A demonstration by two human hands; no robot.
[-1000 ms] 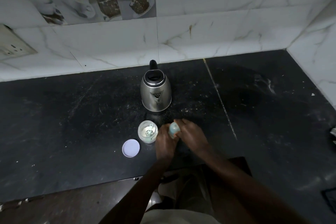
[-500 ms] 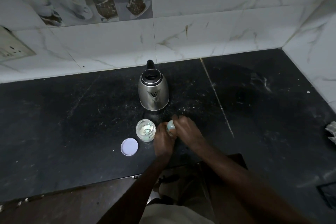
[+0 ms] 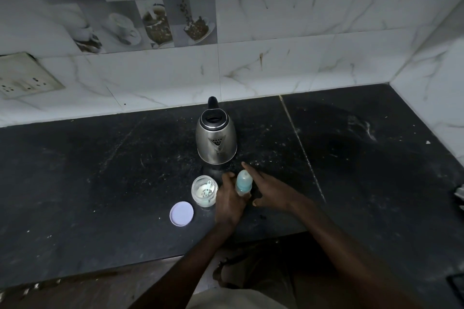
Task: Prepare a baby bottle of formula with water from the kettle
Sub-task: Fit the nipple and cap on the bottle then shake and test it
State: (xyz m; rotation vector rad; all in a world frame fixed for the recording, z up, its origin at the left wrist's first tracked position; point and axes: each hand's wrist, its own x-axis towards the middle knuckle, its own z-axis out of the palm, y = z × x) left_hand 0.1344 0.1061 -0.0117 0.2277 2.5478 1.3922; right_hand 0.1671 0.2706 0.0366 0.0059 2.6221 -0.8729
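While left hand (image 3: 229, 199) holds bottle (image 3: 243, 182) — scoop (image 3: 207, 189) lies in jar (image 3: 204, 190)

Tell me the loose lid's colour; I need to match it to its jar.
Pale lilac-white, plain; the lid shows in the head view.

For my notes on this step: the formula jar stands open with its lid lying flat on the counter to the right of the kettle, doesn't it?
Not quite. In the head view the formula jar stands open, but its lid lies flat on the counter to the left of the jar, nearer the person than the kettle, not to the kettle's right.
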